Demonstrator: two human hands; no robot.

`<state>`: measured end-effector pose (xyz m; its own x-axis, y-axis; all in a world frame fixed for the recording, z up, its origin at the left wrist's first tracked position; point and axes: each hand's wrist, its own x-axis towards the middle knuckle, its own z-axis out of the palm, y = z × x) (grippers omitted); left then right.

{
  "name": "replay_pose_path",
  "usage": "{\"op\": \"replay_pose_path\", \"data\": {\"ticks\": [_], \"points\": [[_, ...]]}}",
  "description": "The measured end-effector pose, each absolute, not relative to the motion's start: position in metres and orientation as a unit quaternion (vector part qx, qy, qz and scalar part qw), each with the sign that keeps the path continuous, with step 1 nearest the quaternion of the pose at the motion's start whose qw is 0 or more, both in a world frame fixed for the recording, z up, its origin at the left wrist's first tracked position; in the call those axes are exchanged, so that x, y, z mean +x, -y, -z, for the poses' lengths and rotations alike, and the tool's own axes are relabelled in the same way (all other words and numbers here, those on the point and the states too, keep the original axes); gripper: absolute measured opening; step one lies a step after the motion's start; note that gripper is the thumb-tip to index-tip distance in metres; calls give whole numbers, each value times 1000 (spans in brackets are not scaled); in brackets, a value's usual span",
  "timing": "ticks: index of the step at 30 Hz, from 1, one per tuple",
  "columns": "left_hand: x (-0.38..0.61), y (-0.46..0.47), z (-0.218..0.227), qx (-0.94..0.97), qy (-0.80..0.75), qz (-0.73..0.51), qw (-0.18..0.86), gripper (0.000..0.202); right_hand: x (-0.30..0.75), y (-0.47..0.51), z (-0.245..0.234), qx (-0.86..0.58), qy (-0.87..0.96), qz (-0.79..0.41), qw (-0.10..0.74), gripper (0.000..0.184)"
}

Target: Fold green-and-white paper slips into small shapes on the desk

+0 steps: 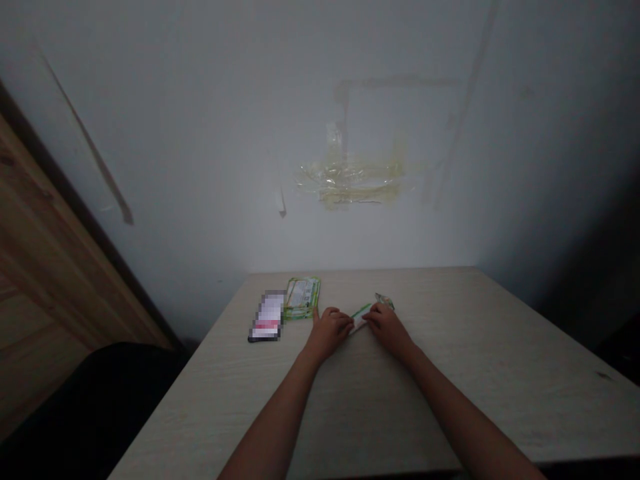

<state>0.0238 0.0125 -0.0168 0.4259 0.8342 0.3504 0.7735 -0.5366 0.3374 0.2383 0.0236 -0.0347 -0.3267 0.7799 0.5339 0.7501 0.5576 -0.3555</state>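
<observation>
A narrow, folded-looking white and green packet (361, 319) lies low over the table, between my two hands. My left hand (330, 332) has its fingers closed on the packet's near left end, thumb toward the stack beside it. Bent over the packet's far part is my right hand (389, 327), its fingertips pressed on it. A crinkled, shiny end (385, 300) shows just beyond the right hand; whether it belongs to the same packet I cannot tell. Flat green and white packets (303, 297) lie to the left of my left hand.
A phone (269, 317) with a blurred-out screen lies left of the packets. The pale wooden table (480, 373) meets a grey wall (200, 133) bearing old tape (360, 183). A dark object (110, 393) and wooden boards (50, 227) stand at the left.
</observation>
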Motion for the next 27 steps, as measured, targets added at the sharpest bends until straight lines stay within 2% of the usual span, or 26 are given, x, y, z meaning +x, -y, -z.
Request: {"op": "replay_pose_path", "data": {"ticks": [12,16,22,27], "points": [[28,-10,21,847,-447,-257,133,21,240,-25,40,-485,792,-128,347,33],[27,-13,22,834,-465,-266,131,22,241,-25,41,-477,797,-148,339,32],[26,-14,23,828,-488,-266,70,22,239,-23,38,-474,807,-126,328,30],[26,-15,25,828,-497,-250,69,21,236,-22,39,-456,819,-90,335,28]]}}
